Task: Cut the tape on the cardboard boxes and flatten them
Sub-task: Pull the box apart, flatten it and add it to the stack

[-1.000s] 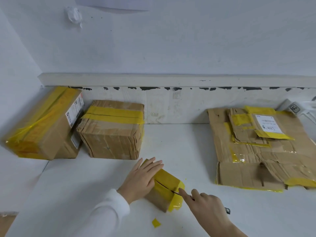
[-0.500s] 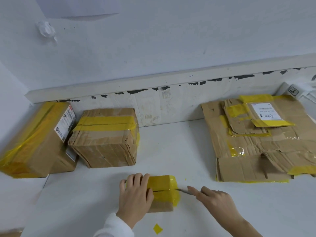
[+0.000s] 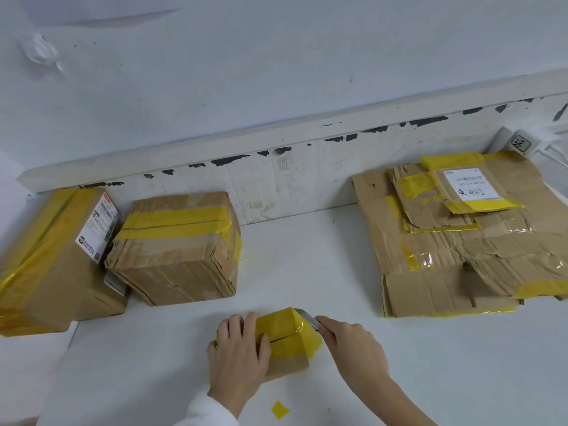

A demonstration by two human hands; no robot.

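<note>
A small cardboard box (image 3: 287, 341) wrapped in yellow tape sits on the white table near the front centre. My left hand (image 3: 238, 355) lies over its left half and holds it down, fingers wrapped over the top. My right hand (image 3: 353, 342) grips a utility knife (image 3: 309, 318), whose blade touches the box's far right top corner. A dark slit runs across the taped top of the box.
Two sealed taped boxes stand at the back left, a medium one (image 3: 178, 247) and a larger one (image 3: 49, 259) with a label. A pile of flattened cardboard (image 3: 461, 241) lies at the back right. A yellow tape scrap (image 3: 279, 409) lies near the front edge.
The knife blade has moved from the box's right side up to its far right corner. My left hand stays on the box, which has turned slightly.
</note>
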